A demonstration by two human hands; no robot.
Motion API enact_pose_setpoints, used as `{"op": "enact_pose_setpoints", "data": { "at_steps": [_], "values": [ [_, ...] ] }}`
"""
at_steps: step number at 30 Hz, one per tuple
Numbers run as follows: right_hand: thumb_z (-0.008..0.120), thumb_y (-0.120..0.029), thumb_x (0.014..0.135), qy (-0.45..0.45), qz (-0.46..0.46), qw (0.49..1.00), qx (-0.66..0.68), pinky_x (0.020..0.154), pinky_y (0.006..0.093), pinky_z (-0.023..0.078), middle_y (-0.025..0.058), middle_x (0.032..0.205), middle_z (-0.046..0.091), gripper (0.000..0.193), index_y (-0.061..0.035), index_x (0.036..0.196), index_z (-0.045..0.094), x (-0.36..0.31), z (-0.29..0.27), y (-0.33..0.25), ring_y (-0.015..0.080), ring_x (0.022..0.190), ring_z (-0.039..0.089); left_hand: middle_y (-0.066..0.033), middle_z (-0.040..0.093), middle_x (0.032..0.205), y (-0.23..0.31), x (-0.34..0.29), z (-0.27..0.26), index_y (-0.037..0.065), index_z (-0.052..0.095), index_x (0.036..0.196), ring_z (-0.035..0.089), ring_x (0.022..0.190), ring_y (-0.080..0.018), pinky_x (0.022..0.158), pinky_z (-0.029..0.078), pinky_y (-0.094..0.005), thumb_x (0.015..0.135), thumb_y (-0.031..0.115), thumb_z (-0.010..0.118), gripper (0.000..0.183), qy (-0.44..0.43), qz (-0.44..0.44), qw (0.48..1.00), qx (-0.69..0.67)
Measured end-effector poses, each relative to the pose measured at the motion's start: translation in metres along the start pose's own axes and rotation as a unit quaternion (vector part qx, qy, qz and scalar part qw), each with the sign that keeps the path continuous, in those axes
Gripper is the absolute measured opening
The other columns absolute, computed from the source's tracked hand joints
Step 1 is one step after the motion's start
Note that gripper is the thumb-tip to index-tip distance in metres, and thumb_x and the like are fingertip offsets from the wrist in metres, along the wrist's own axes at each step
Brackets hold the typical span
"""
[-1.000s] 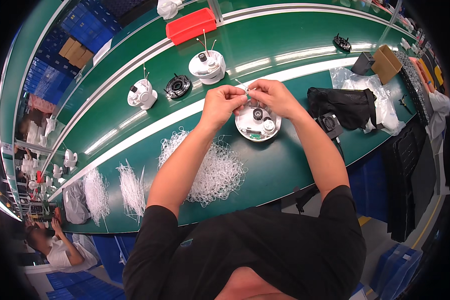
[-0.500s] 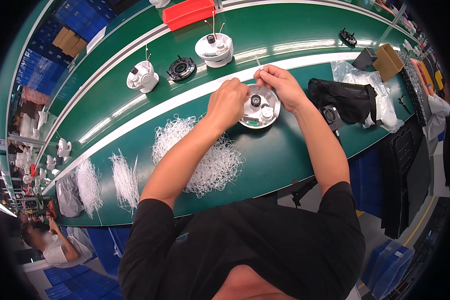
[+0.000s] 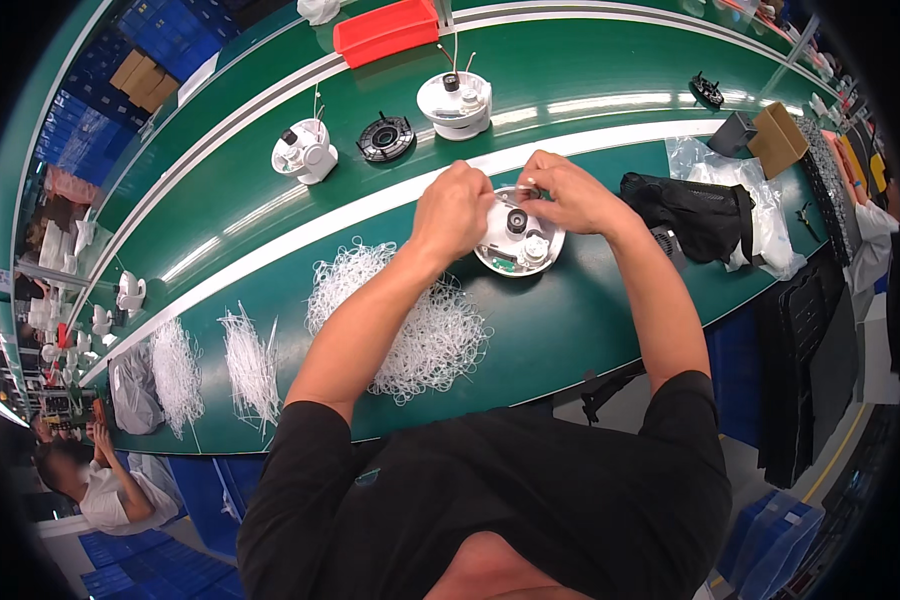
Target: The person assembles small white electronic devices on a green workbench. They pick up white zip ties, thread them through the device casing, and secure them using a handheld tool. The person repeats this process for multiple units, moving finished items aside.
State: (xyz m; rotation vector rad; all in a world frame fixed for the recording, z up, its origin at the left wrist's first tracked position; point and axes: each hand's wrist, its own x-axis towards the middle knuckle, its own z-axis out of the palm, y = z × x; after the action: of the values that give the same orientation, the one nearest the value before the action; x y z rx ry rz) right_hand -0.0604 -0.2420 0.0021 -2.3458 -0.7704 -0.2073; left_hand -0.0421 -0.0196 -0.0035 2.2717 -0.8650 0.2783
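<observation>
A round white housing rests on the near green tabletop, its inside facing up. Within it are a black lens-like cylinder, a small green circuit board and a round white part. My left hand is at the housing's upper left rim, fingers closed; what they hold is hidden. My right hand is over the upper right rim. Its thumb and fingers are pinched, with a small white end showing at the fingertips, too small to name.
Tangled white looped strips, like cable ties, lie beneath my left forearm; straighter strips lie farther left. On the far belt stand white housings, a black ring part and a red bin. A black mesh bag lies right.
My right hand has lowered toward the housing, and the strip sticking up from it no longer shows. The housing sits slightly nearer me. Parts on the far belt have shifted right.
</observation>
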Motion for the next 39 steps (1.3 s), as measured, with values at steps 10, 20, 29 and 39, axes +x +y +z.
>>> {"op": "enact_pose_setpoints", "data": {
  "at_steps": [10, 20, 29, 39],
  "values": [
    [0.068, -0.013, 0.081, -0.027, 0.192, 0.981, 0.022, 0.076, 0.0408, 0.052, 0.0166, 0.085, 0.071, 0.012, -0.0021, 0.088, 0.068, 0.007, -0.031, 0.002, 0.0340, 0.083, 0.068, -0.0241, 0.056, 0.118, -0.072, 0.080, 0.003, -0.012, 0.044, 0.126, 0.069, 0.090, -0.0292, 0.067, 0.060, -0.0334, 0.099, 0.034, 0.062, 0.056, 0.018, -0.376, 0.807, -0.455],
    [0.064, -0.015, 0.086, 0.256, 0.478, 0.839, -0.047, 0.081, 0.0454, 0.054, 0.0197, 0.090, 0.072, 0.014, -0.0029, 0.092, 0.066, 0.043, -0.074, 0.174, 0.0350, 0.092, 0.070, -0.0294, 0.058, 0.110, -0.086, 0.132, 0.067, -0.012, 0.036, 0.123, 0.069, 0.091, -0.0372, 0.074, 0.065, -0.0410, 0.099, 0.006, 0.044, 0.031, 0.099, -0.382, 0.706, -0.587],
    [0.057, -0.035, 0.097, 0.222, 0.380, 0.898, -0.019, 0.085, 0.0453, 0.048, 0.0213, 0.102, 0.070, 0.039, 0.0034, 0.099, 0.065, 0.037, -0.049, 0.050, 0.0397, 0.097, 0.065, -0.0239, 0.062, 0.113, -0.045, 0.069, 0.021, -0.011, 0.042, 0.126, 0.071, 0.092, -0.0304, 0.075, 0.064, -0.0352, 0.096, 0.003, 0.045, 0.033, 0.019, -0.324, 0.761, -0.562],
    [0.063, -0.020, 0.097, 0.221, 0.190, 0.921, 0.258, 0.084, 0.0287, 0.047, 0.0075, 0.099, 0.066, 0.024, -0.0005, 0.109, 0.073, -0.018, 0.019, 0.017, 0.0152, 0.092, 0.060, -0.0196, 0.066, 0.103, -0.001, -0.019, 0.001, -0.012, 0.054, 0.117, 0.072, 0.082, -0.0236, 0.071, 0.064, -0.0311, 0.095, 0.009, 0.053, 0.030, -0.189, -0.345, 0.778, -0.490]
  ]
}}
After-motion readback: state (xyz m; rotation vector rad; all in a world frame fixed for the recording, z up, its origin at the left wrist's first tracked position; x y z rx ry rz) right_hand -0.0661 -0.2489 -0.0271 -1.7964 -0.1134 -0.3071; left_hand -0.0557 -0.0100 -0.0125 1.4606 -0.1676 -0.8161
